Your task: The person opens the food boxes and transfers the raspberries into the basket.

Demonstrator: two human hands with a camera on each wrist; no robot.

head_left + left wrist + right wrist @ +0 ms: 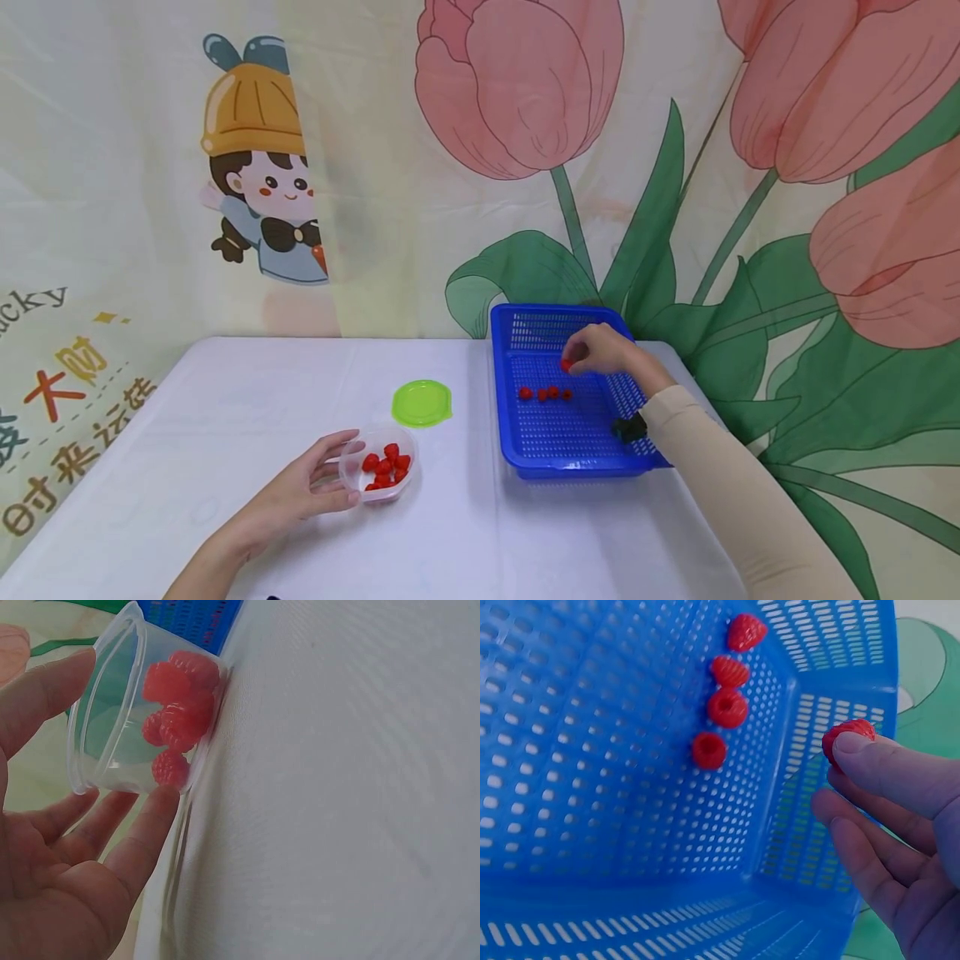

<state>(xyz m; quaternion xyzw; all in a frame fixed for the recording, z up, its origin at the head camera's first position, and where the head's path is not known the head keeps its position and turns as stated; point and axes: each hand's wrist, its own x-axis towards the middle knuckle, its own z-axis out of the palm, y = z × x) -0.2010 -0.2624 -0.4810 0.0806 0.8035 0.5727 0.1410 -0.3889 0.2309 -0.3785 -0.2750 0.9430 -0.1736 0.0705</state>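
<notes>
Head: left hand point(318, 479) at the clear cup point(381, 439), fingers spread wide around its side, thumb on the near side. Cup stands upright on the white worktop point(450, 517), several red raspberries inside point(384, 467). Green lid point(422, 403) lies flat between cup and blue basket point(504, 417). Right hand point(603, 348) is over the basket, fingers narrow, pinching one raspberry point(566, 365); four loose raspberries point(553, 392) sit in a row on the basket floor. Left wrist: thumb by cup rim, one fingertip against the wall low down, fruit heaped at the bottom. Right wrist: pinched raspberry at the thumb tip, off the basket floor; two of the four show hollow ends.
</notes>
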